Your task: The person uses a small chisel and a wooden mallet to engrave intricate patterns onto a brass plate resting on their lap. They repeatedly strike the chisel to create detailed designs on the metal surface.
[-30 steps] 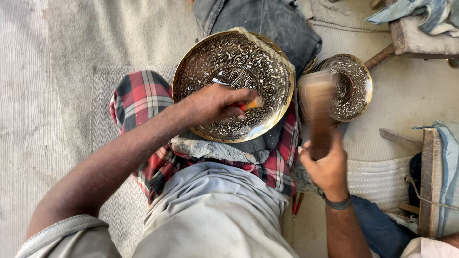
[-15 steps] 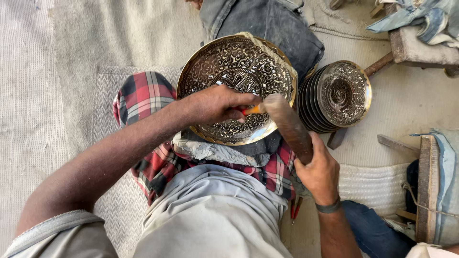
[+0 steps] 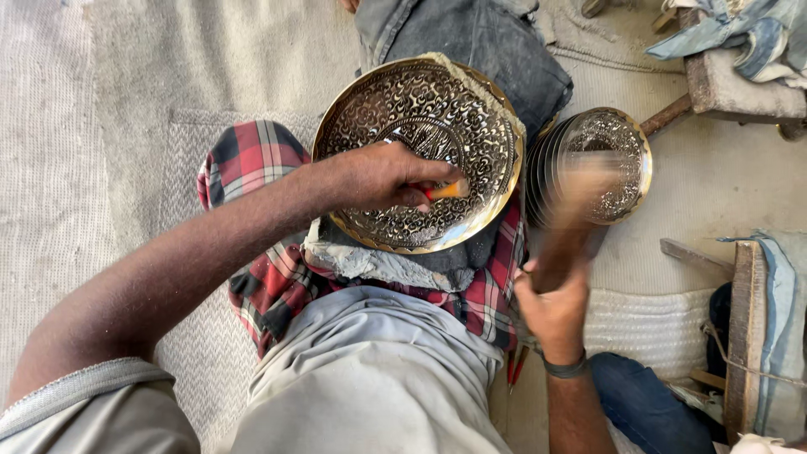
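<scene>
since the earlier picture the mallet (image 3: 572, 210) had swung up from a slant beside the plate to a blurred, nearly upright position over the stack of small plates (image 3: 593, 164). right hand (image 3: 553, 307) was closed round its handle, a dark band at the wrist. left hand (image 3: 378, 175) was closed on an orange-handled punch (image 3: 444, 190), its tip set on the big engraved brass plate (image 3: 420, 101). that plate lay tilted on a grey lump over the red checked cloth (image 3: 252, 164) on the person's lap. dark denim (image 3: 471, 38) lay just behind it, and a wooden frame (image 3: 746, 328) stood at the right edge.
</scene>
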